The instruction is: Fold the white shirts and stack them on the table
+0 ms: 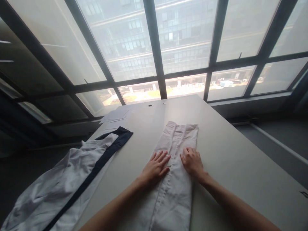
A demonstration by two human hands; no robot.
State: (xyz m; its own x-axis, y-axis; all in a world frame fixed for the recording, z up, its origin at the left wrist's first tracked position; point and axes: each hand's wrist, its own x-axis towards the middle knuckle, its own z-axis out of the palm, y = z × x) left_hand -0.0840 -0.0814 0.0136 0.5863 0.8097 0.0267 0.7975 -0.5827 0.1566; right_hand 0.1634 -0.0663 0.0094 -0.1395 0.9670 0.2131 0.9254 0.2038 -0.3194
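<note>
A pair of white trousers [176,195], by the look of the waistband at the far end, lies folded into a long strip on the white table [223,154]. My left hand [156,165] rests flat on its left half, fingers spread. On the right half, my right hand [192,161] has its fingers curled down on the cloth, closed on it; the fingertips are partly hidden. A small grey slit shows near the waistband, and a seam runs lengthwise between my hands. The near end runs out of view at the bottom.
Left of my arm, a crumpled white garment [64,176] and a dark navy strip of cloth [103,158] hang over the table's left edge. Sheets of paper [115,115] lie at the far left corner. Two round holes sit near the far edge, before large windows [185,35].
</note>
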